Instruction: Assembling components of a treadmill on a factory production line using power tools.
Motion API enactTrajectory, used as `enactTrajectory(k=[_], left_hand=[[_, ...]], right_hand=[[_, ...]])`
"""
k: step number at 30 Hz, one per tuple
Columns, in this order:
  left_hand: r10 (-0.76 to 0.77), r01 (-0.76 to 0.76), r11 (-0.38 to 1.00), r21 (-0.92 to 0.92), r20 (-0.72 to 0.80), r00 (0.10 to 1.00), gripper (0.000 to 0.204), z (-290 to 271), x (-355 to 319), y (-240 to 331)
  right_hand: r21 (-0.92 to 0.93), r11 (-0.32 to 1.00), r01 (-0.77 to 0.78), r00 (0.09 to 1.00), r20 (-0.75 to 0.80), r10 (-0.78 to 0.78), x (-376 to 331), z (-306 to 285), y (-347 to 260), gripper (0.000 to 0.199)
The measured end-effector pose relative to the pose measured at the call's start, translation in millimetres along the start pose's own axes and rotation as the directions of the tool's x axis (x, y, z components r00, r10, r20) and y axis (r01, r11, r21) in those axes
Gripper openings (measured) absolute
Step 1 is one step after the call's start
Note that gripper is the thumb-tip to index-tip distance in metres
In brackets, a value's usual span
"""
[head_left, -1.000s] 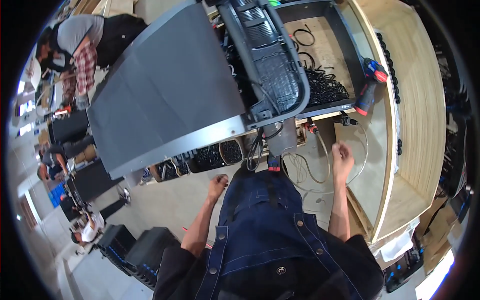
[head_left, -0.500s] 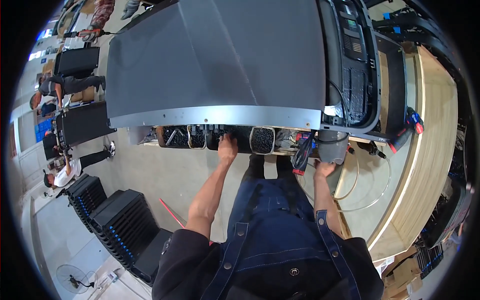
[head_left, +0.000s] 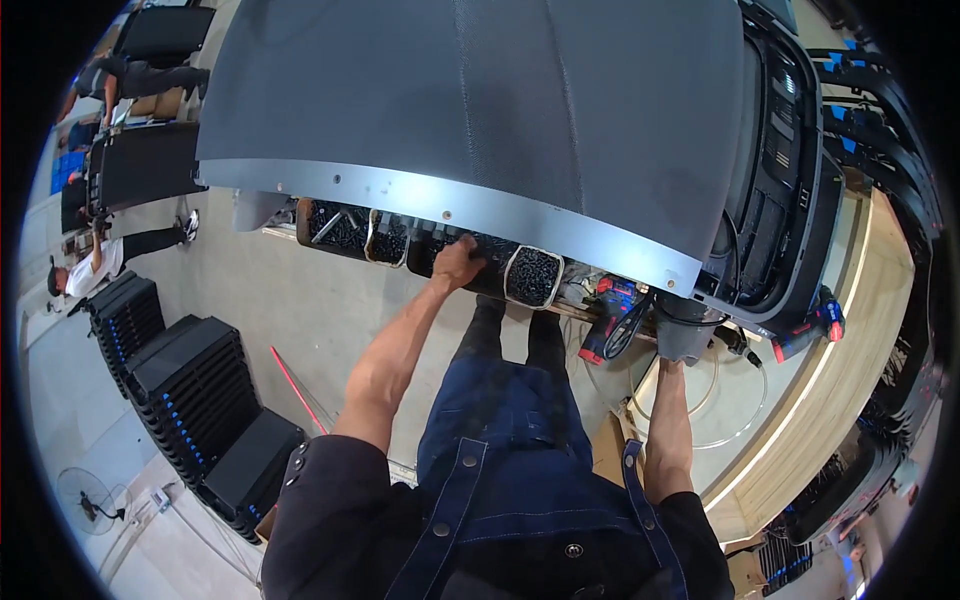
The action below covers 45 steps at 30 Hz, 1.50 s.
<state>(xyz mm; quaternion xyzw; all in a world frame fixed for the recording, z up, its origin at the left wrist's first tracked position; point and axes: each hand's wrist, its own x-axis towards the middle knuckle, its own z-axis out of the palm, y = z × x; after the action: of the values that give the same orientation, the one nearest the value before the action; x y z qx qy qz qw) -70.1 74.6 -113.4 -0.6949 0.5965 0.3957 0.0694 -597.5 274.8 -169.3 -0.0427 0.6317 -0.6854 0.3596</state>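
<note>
My left hand (head_left: 458,262) reaches into a dark bin (head_left: 428,262) below the front edge of a large grey panel (head_left: 400,110). Its fingers are curled and closed, their tips down in the bin, so what they hold is hidden. To its right stands a bin of small black screw-like parts (head_left: 534,276); to its left are more such bins, one with a metal rod (head_left: 328,228) lying in it. At the right, my right hand (head_left: 672,368) is up against the underside of a grey cup-like container (head_left: 685,338), which hides its fingers.
A red and blue cordless drill (head_left: 608,318) hangs beside the bins, and another power tool (head_left: 810,328) lies farther right. A wooden frame (head_left: 830,400) curves along the right. Stacked black panels (head_left: 190,390) stand on the left. Other people work at the far left.
The view has turned and shifted, so the panel's front edge now slants down to the right. My left hand stays at the bin; my right hand has moved under the grey container, its fingers now hidden.
</note>
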Motion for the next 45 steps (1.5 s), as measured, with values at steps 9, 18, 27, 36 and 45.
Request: enactTrajectory(k=[9,18,27,36,45], left_hand=[[0.137,0.017,0.649,-0.761,0.139,0.981,0.018,8,-3,-74],[0.353,0.482,0.103,-0.870,0.485,0.800,0.030,-34,-7,-57],[0.188,0.354,0.346,-0.869,0.434,0.881,0.022,-22,-7,-57],[0.405,0.343,0.178,-0.922,0.386,0.828,0.032,-48,-36,-63],[0.546,0.326,0.063,-0.943,0.306,0.780,0.032,-82,-89,-30]], right_hand=[[-0.391,0.914,-0.106,0.943,-0.331,-0.032,-75,49,-92,0.032],[0.145,0.972,0.185,0.962,-0.227,-0.149,-244,26,-258,0.068],[0.838,0.501,-0.218,0.975,0.202,0.087,-266,120,-273,0.070],[0.163,0.924,0.346,0.927,0.095,-0.363,-328,211,-296,0.046],[0.151,0.962,0.226,0.902,0.340,-0.265,-349,271,-280,0.070]])
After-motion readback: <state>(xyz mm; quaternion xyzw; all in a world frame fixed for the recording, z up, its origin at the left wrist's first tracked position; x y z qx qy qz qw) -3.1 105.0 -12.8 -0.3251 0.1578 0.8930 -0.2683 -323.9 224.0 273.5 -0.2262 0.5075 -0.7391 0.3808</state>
